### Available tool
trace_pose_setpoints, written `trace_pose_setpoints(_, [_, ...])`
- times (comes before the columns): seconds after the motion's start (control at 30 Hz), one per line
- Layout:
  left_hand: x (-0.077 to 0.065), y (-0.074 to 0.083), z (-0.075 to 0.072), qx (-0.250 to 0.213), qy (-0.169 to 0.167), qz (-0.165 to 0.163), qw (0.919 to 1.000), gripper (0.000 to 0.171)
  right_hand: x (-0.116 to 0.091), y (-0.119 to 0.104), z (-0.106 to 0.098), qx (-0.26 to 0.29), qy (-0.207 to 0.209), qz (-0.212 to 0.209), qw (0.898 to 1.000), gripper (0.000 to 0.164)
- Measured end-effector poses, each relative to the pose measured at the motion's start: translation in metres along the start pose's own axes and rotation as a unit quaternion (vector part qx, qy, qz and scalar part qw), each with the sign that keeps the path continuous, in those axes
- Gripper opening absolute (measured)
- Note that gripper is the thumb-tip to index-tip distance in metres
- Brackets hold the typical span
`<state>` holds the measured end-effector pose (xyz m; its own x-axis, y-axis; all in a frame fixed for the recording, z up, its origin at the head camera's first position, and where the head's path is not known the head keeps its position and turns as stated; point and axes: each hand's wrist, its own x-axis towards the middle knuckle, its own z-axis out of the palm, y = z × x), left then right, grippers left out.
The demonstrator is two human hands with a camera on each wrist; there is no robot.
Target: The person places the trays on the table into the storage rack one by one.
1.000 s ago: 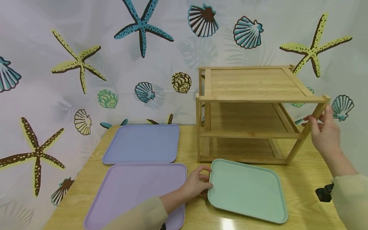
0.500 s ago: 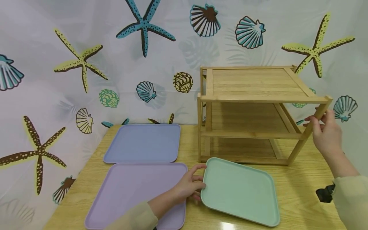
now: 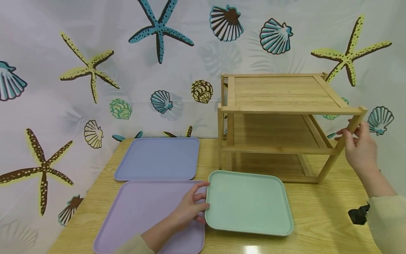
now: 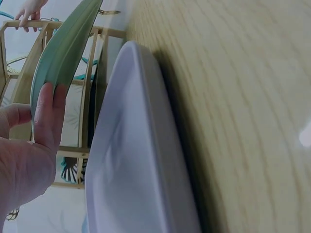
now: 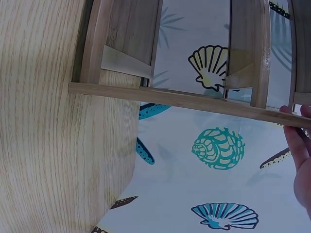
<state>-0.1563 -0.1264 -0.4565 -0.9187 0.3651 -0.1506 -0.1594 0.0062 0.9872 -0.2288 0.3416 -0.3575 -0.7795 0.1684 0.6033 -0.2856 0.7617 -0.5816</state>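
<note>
The left hand (image 3: 188, 208) pinches the left rim of the green tray (image 3: 248, 203); the left wrist view shows the thumb at the rim and 2 fingers against the underside, only the tray's thickness between. The right hand (image 3: 361, 146) grips the front right post of the 3-level wooden rack (image 3: 279, 130), its fingers curled behind the wood. The green tray is just in front of the rack, its far edge hiding part of the bottom rail. Its left rim comes up to the right edge of the lavender tray (image 3: 149, 208), with a gap between these 2 in the left wrist view. Table (image 3: 330, 211) wood shows from the green tray's right side to the right sleeve (image 3: 387, 218). The blue tray (image 3: 158, 158) lies just behind the lavender tray.
</note>
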Motion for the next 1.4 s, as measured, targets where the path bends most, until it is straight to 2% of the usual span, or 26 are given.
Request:
trace_pose_setpoints(0.13, [-0.009,0.005,-0.011,0.014,0.014,0.002,0.9998,0.068,0.0,0.0,0.0,-0.001,-0.005,0.007,1.0,0.034])
trace_pose_setpoints(0.33, [-0.024,0.02,-0.031,0.026,0.012,0.014,0.9995,0.071,0.0,0.001,0.0,-0.003,-0.001,0.005,1.0,0.034])
trace_pose_setpoints(0.53, [-0.037,0.042,-0.048,0.018,0.011,0.013,0.9997,0.071,0.001,-0.001,0.0,0.001,0.002,-0.004,1.0,0.034])
trace_pose_setpoints(0.67, [-0.042,0.06,-0.055,0.016,0.012,0.017,0.9997,0.07,0.001,-0.001,0.0,0.002,0.002,-0.001,1.0,0.034])
trace_pose_setpoints(1.07, [-0.053,0.11,-0.054,0.011,-0.005,0.067,0.9977,0.065,-0.001,0.001,0.002,-0.004,0.008,-0.004,1.0,0.033])
trace_pose_setpoints(1.3, [-0.048,0.139,-0.047,0.007,-0.011,0.115,0.9933,0.061,-0.001,-0.001,0.001,-0.003,0.013,-0.01,1.0,0.032])
trace_pose_setpoints(1.4, [-0.045,0.152,-0.041,-0.001,-0.012,0.125,0.9921,0.06,-0.001,-0.001,0.001,0.001,0.01,-0.004,1.0,0.033])
